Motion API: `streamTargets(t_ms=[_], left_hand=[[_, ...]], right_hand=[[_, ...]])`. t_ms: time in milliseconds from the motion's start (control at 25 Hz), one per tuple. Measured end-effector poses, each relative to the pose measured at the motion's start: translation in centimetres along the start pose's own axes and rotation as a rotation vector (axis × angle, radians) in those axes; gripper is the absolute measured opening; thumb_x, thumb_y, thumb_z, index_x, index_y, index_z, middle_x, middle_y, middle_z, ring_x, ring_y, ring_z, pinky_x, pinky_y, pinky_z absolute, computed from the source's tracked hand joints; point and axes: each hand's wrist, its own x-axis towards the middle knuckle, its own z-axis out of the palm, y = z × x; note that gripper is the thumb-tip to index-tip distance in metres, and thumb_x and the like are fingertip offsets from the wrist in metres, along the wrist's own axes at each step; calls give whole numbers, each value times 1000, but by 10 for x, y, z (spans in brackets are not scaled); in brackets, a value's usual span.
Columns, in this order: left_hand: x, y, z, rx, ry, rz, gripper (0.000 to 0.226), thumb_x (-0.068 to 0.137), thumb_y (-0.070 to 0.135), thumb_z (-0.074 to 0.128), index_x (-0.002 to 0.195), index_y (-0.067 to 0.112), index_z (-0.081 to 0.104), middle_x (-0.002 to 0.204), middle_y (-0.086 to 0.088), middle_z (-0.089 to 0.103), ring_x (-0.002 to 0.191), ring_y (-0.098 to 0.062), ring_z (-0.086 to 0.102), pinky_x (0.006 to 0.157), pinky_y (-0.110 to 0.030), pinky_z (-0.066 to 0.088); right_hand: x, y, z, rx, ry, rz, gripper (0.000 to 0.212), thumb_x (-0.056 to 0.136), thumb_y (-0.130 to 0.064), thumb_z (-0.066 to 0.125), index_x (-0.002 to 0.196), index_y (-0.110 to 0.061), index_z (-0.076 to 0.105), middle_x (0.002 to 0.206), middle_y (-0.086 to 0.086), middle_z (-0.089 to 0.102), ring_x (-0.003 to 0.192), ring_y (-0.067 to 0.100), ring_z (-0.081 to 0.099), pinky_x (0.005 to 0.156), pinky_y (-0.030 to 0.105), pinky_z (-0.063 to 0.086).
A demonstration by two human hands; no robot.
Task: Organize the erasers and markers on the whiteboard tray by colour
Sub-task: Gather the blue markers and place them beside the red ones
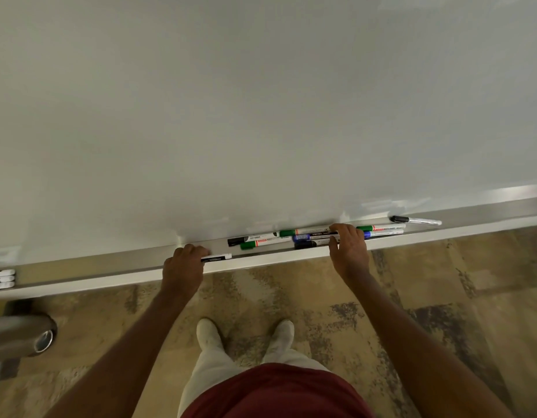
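The wide white whiteboard (261, 101) fills the upper view, and its long pale metal tray (116, 268) runs along the lower edge, rising slightly to the right. Every marker lies lengthwise along that tray.

The left hand (182, 268) curls over the tray's front lip, its fingers (197, 251) closed narrowly on one end of a white marker with a black band (216, 257), whose free end points right, away from the knuckles.

The right hand (348, 251) rests palm down with fingers (341, 229) loosely spread over the middle of a cluster; whether it grips anything cannot be told. Just left of its fingertips lie a blue-capped white marker (309, 236), a black-capped marker (306, 244), a green-capped marker (303, 231), another green-capped marker (261, 244) and a black-capped white marker (249, 239). Just right of that hand lie a third green-capped marker (380, 228) and a blue-tipped one (383, 233); farther right, apart, sits a lone black-capped marker (416, 220).

Far left of the left hand, stacked white erasers (2, 279) crowd the tray's end.
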Motion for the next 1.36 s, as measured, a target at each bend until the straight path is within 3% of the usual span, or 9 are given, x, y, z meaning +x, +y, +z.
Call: streamTargets(t_ms=[360,480,600,760,960,1080,1200,1360], left_hand=[[-9,12,-15,12,30,31,21,90,19,65,109,24,69,99,-2,69,91,-29,64,74,-41,50],[-11,22,-17,-225,16,54,22,89,16,67,110,23,72,99,-1,66,91,-21,61,76,-36,51],[-6,38,-20,-447,-68,49,26,88,15,71,113,21,73,96,1,62,88,-11,55,75,-18,40],[-1,68,-27,-688,-76,-24,27,81,15,80,106,21,76,94,4,67,88,-13,62,73,-11,43],[4,108,-29,-1037,-120,-98,27,79,13,82,102,20,72,84,-5,72,59,-11,62,54,-26,53],[8,138,-26,-1262,-153,-188,34,80,7,80,111,14,68,82,-12,67,61,-19,64,57,-32,56],[13,162,-22,-1397,-191,-220,35,82,7,78,115,8,68,83,-12,68,64,-20,66,62,-32,59],[19,177,-18,-1484,-219,-232,31,83,6,77,113,8,69,91,-16,70,62,-19,66,64,-30,60]], right_hand=[[10,6,-7,-172,-101,-100,25,101,-10,48,122,-8,62,121,14,61,108,31,51,95,39,41],[13,9,-11,-151,-153,-143,25,100,-11,54,124,-5,63,124,17,57,107,32,52,94,42,45],[17,11,-13,-146,-194,-156,25,100,-12,56,125,-7,63,127,16,54,109,31,52,96,44,47],[17,13,-14,-114,-183,-142,23,100,-10,54,122,-10,62,124,12,57,107,29,49,92,39,43],[-8,2,-15,200,-32,-50,20,102,-12,53,121,-15,60,114,4,58,101,18,48,85,34,45],[-28,-19,-9,468,-127,6,19,102,-18,53,119,-26,58,111,-8,56,98,5,53,80,24,49],[-43,-28,-4,576,-221,37,24,103,-18,53,120,-32,61,111,-16,57,105,-4,53,81,17,45],[-48,-16,-9,740,-212,103,30,103,-10,53,127,-22,66,115,-1,59,106,16,61,87,33,60]])
